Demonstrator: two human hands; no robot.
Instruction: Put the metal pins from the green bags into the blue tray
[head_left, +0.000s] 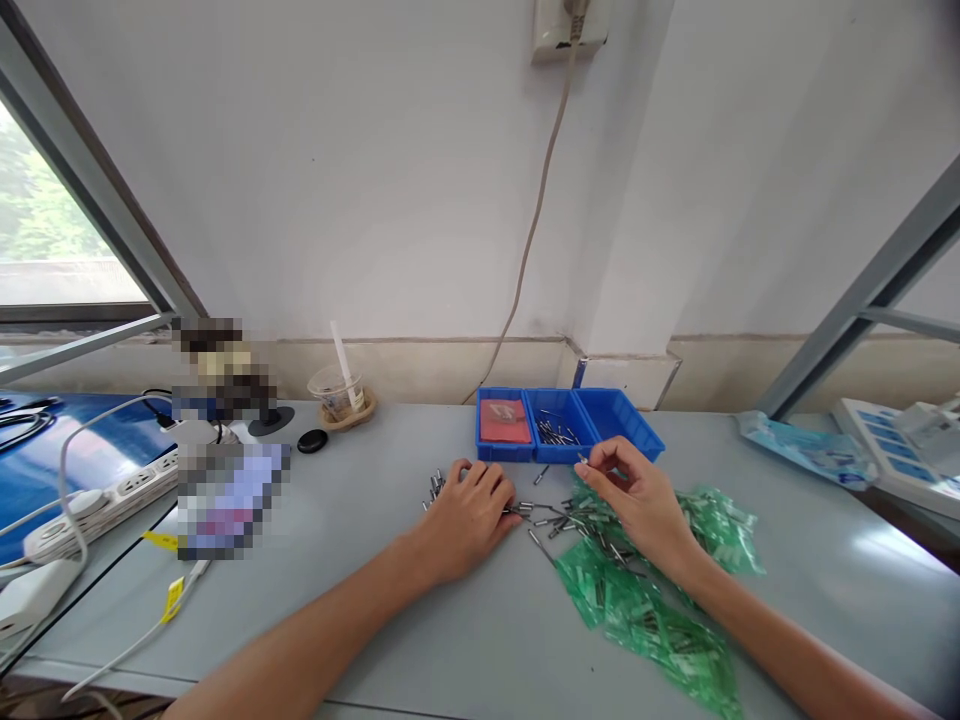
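Standing beside the grey table (337, 500), I see green plastic bags (660, 635) lying on it, and behind them, near the wall, three blue bins (619, 412) in a row; the middle one contains metal pins (555, 432). The person's right hand (634, 490) is raised just in front of the bins, its thumb and forefinger pinching one small metal piece (583, 458), whose form is mostly hidden. The left hand (474, 505) rests palm down, fingers bent, among loose pins; whether it grips any, I cannot tell. Between the hands lies a loose pile (592, 525) of similar pieces, beside the bags. In my judgement, the step in hand is the handling of single pieces, one by one, and the next move calls for a light, steady pinch, without disturbing the pile.
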